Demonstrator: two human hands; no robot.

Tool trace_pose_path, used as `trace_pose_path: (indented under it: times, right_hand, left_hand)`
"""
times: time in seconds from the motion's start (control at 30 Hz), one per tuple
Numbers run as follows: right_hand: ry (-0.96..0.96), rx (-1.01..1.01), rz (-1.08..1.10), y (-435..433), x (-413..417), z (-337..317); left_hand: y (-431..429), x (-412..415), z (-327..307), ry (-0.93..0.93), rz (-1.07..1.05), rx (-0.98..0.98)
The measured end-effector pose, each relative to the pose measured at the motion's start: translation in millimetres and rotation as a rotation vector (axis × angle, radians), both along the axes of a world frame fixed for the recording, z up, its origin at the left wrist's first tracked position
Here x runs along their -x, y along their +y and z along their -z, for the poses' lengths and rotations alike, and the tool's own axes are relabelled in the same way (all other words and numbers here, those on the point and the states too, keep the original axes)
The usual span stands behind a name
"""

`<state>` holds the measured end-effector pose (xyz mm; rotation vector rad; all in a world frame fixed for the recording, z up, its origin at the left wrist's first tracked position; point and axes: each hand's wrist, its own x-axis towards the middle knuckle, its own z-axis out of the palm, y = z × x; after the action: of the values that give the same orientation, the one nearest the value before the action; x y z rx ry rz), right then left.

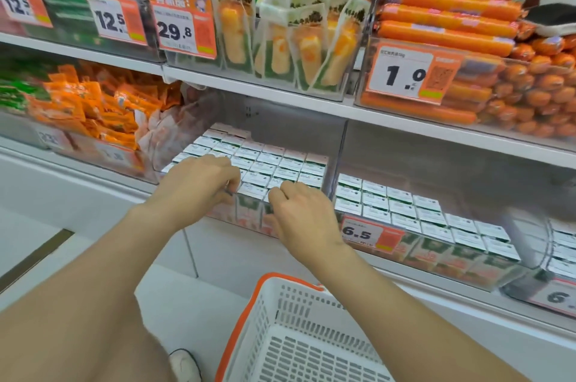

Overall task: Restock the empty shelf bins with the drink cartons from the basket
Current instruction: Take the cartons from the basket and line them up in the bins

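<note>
Head view: both hands are at the front row of the small white-topped drink cartons (268,160), which pack the clear plastic shelf bin (338,148) on the lower shelf in tight rows. The left hand (199,185) and right hand (299,213) lie side by side with fingers curled down over the tops of the front cartons. Whether they pinch a carton or only press on it, I cannot tell.

Below them, the white perforated plastic basket with an orange rim (249,313) shows only bare floor in the part in view. The step in hand therefore looks like seating or squaring the last cartons, with the task near its end. The next move probably calls for pressing the front row flush, then lifting both hands straight back.

Just to the right, a second clear bin of the same cartons (405,210) carries an orange-and-white price tag reading 6.5 (361,233). The white upper shelf (311,101) overhangs the bins and leaves little headroom for reaching the back rows.
</note>
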<state>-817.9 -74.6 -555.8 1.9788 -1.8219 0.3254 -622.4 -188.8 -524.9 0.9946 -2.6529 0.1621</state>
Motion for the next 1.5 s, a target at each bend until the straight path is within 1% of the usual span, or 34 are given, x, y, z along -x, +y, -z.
trace_pose_path:
  times: [0.07, 0.2, 0.4, 0.5, 0.6, 0.73, 0.8, 0.83, 0.97, 1.1, 1.2, 1.27, 1.37, 1.5]
  right_hand:
    - [-0.033, 0.014, 0.020, -1.5, -0.2, 1.8]
    - [-0.106, 0.061, 0.037, -7.1, 0.1, 2.7]
    - [-0.129, 0.134, 0.064, -19.8, 15.5, -9.3]
    - [-0.073, 0.077, 0.111, -27.2, 17.2, -9.3]
    - [-0.043, 0.017, 0.131, -31.3, 15.4, -1.4]
    - [-0.058, 0.037, 0.103, -23.6, 17.0, 4.1]
    - [-0.086, 0.018, 0.099, -20.3, 12.4, -3.7]
    - [-0.109, -0.004, 0.130, -22.7, 9.9, -10.5]
    - [-0.222, -0.038, 0.301, -63.1, 14.6, -38.2]
    - [-0.236, -0.218, 0.497, -123.0, 43.2, -39.5]
    - [-0.300, -0.389, 0.531, -154.7, 61.7, -27.1]
    - [-0.359, -0.503, 0.544, -165.3, 67.3, -22.6]
    - [-0.324, -0.562, 0.544, -171.6, 65.6, -29.0]
    - [-0.329, -0.598, 0.540, -168.4, 60.3, -29.6]
  left_hand:
    - [-2.4, 0.5, 3.5, -0.029, 0.021, 0.070]
    - [-8.9, -0.1, 4.8, -0.050, 0.013, 0.122]
    - [-14.5, 14.1, 1.8, 0.001, -0.052, 0.181]
    - [-19.5, 26.7, 4.3, -0.048, -0.105, 0.199]
    - [-25.1, 30.9, 9.8, -0.118, -0.118, 0.173]
    - [-28.4, 26.9, 13.5, -0.130, -0.075, 0.203]
    - [-28.6, 26.0, 12.5, -0.101, -0.052, 0.170]
    - [-28.3, 26.5, 9.2, -0.098, -0.063, 0.135]
    - [-26.7, 36.8, -4.1, -0.090, -0.105, -0.093]
    - [-25.2, 56.7, 6.6, -0.084, -0.121, -0.073]
    - [-27.7, 64.7, 15.6, -0.188, -0.146, -0.146]
    - [-30.0, 65.9, 21.1, -0.226, -0.139, -0.146]
    - [-31.3, 66.0, 28.7, -0.263, -0.105, -0.047]
    - [-29.7, 62.9, 30.8, -0.287, -0.091, 0.017]
